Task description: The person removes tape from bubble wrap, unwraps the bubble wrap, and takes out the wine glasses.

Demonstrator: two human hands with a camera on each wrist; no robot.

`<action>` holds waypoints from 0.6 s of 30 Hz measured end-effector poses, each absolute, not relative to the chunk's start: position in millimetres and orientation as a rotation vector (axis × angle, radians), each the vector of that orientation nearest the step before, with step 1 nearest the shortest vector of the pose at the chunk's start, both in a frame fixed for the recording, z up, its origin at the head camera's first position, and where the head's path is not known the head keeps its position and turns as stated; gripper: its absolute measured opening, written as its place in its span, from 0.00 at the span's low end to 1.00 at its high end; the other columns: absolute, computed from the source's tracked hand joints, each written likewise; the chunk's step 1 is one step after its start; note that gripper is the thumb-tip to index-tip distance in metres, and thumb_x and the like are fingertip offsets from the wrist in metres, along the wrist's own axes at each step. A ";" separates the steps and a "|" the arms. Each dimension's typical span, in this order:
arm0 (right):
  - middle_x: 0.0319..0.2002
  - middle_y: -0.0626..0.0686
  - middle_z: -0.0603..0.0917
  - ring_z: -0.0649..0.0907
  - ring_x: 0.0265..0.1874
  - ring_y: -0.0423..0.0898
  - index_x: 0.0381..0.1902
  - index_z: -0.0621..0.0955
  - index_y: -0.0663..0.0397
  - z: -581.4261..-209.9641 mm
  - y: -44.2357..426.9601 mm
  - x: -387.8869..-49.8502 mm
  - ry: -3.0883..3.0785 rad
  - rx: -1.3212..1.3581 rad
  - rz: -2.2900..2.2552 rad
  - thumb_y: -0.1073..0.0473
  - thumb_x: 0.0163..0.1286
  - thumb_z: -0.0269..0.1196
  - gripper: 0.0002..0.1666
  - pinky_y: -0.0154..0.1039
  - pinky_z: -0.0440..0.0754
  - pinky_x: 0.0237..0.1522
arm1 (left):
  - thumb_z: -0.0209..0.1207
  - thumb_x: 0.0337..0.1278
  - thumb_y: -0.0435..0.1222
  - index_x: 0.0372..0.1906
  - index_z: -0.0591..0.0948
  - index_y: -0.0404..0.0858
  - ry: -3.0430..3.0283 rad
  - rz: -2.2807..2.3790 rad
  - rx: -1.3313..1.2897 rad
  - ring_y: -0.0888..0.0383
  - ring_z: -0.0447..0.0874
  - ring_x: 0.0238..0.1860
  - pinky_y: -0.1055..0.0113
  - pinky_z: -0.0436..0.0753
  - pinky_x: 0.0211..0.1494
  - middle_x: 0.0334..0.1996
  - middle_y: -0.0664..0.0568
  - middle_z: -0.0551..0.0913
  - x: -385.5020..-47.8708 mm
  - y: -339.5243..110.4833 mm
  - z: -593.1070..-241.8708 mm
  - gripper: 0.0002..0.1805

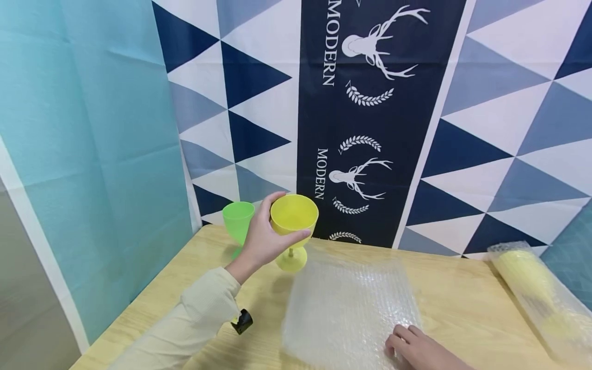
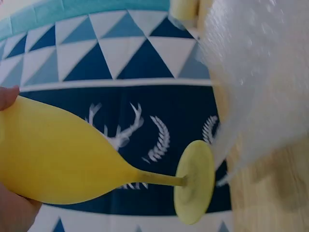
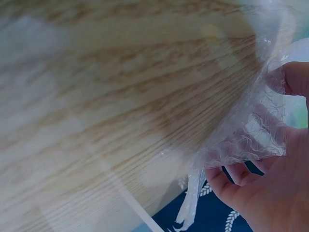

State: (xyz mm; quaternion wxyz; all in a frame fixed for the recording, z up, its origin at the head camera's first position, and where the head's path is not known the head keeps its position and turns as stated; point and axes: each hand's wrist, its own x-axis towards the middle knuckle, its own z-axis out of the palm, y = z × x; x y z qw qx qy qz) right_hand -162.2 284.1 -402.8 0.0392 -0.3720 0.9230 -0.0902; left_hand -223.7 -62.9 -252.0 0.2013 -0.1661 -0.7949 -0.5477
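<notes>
A yellow plastic goblet point(image 1: 294, 215) is gripped round its bowl by my left hand point(image 1: 264, 237), thumb on the near side. It stands upright over the far part of the table, and the left wrist view shows its stem and round foot point(image 2: 195, 183). To its right spreads clear bubble wrap point(image 1: 347, 308). My right hand point(image 1: 423, 350) is at the near right corner of the wrap. In the right wrist view, thumb and curled fingers pinch the edge of the bubble wrap point(image 3: 246, 140). Behind the left hand is a green goblet point(image 1: 237, 218), partly hidden.
On the right of the wooden table point(image 1: 467, 298) lies a yellow object wrapped in bubble wrap point(image 1: 527, 275). A black device point(image 1: 242, 321) sits at the left wrist. Patterned cloth point(image 1: 259, 103) hangs along the back edge, and a teal curtain point(image 1: 115, 154) hangs on the left.
</notes>
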 end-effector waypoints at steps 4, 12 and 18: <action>0.37 0.37 0.71 0.64 0.32 0.28 0.40 0.74 0.40 -406.9 284.9 -165.7 2.842 -1.191 -0.286 0.35 0.64 0.58 0.19 0.27 0.67 0.29 | 0.76 0.37 0.40 0.67 0.63 0.45 -2.182 -1.540 -0.422 0.51 0.73 0.59 0.54 0.79 0.61 0.60 0.51 0.72 -236.5 -68.5 -265.0 0.48; 0.35 0.33 0.68 0.63 0.32 0.27 0.38 0.74 0.39 -411.5 284.4 -165.8 2.901 -1.360 -0.284 0.40 0.66 0.59 0.13 0.24 0.63 0.30 | 0.76 0.36 0.43 0.68 0.63 0.44 -2.142 -1.493 -0.300 0.49 0.73 0.60 0.52 0.78 0.62 0.64 0.50 0.70 -260.8 -71.2 -297.8 0.49; 0.35 0.33 0.68 0.63 0.32 0.27 0.39 0.74 0.39 -409.5 284.6 -166.6 2.879 -1.297 -0.299 0.40 0.66 0.59 0.13 0.24 0.64 0.30 | 0.75 0.38 0.44 0.69 0.62 0.44 -2.159 -1.494 -0.245 0.48 0.73 0.60 0.52 0.77 0.62 0.64 0.48 0.70 -283.5 -68.5 -313.9 0.49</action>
